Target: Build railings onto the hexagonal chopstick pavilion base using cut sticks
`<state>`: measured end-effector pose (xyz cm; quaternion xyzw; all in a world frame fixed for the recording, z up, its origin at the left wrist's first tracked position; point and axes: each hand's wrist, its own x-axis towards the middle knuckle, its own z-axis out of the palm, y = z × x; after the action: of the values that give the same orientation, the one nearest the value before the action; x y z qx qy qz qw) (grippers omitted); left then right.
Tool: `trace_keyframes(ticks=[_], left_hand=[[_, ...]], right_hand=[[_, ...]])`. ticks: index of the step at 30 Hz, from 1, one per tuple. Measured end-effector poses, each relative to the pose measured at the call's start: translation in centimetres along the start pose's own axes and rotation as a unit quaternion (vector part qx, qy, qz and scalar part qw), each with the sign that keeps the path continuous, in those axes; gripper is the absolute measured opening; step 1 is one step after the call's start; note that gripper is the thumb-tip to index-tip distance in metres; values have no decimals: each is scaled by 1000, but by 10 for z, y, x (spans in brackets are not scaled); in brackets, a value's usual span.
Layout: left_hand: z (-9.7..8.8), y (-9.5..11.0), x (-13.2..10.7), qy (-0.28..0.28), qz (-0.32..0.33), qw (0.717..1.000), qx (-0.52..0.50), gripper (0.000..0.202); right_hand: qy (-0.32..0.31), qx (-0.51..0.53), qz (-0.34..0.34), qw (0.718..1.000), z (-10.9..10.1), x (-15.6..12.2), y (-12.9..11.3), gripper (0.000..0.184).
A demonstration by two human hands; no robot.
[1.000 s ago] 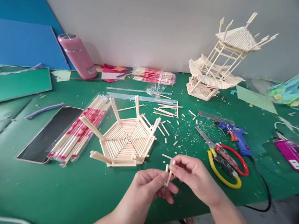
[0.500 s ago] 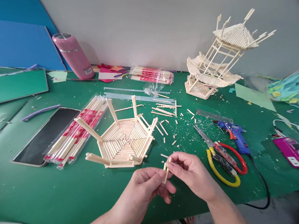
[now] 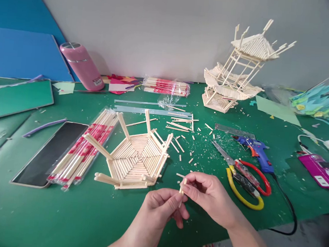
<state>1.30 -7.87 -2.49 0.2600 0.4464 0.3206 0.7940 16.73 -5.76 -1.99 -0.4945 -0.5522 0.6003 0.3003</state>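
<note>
Close together at the front of the table, my left hand (image 3: 162,206) and my right hand (image 3: 203,191) pinch short pieces of wooden stick (image 3: 182,187) between thumbs and fingers. The fingers partly cover the pieces, so I cannot tell just how they meet. Left of my hands rests a six-sided base of wooden sticks (image 3: 138,158), with stick posts leaning outward at its corners. Cut stick pieces (image 3: 180,123) and crumbs lie beyond my hands. To the right are scissors (image 3: 244,174) with one red and one yellow handle, beside a blue glue gun (image 3: 256,150).
A tiered stick pavilion (image 3: 236,72) stands at the back right. Packs of chopsticks (image 3: 85,147) lie at left and back, next to a phone (image 3: 49,155). A pink flask (image 3: 82,67) leans by the wall. A purple power socket (image 3: 320,169) sits far right.
My hands have drawn slightly closer, and the two stick pieces, side by side before, now overlap more between my fingers. The view has tilted up a little.
</note>
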Motion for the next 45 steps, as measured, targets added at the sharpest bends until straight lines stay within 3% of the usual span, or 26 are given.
trace_keyframes(ticks=[12,25,33,45], left_hand=[[-3,-7,-2,6,42,998,56,29],[-6,-12,-15,17,36,999,3,22],[-7,-16,-20,6,42,999,20,24],[-10,-15,-26,-4,8,1000,-25,24]], right_hand=[[20,-48,1,999,11,-8,0,26],[27,-87,-9,996,26,-12,-3,26],[31,-84,-18,996,32,-16,-1,26],[28,-107,-20,994,37,-18,6,30]])
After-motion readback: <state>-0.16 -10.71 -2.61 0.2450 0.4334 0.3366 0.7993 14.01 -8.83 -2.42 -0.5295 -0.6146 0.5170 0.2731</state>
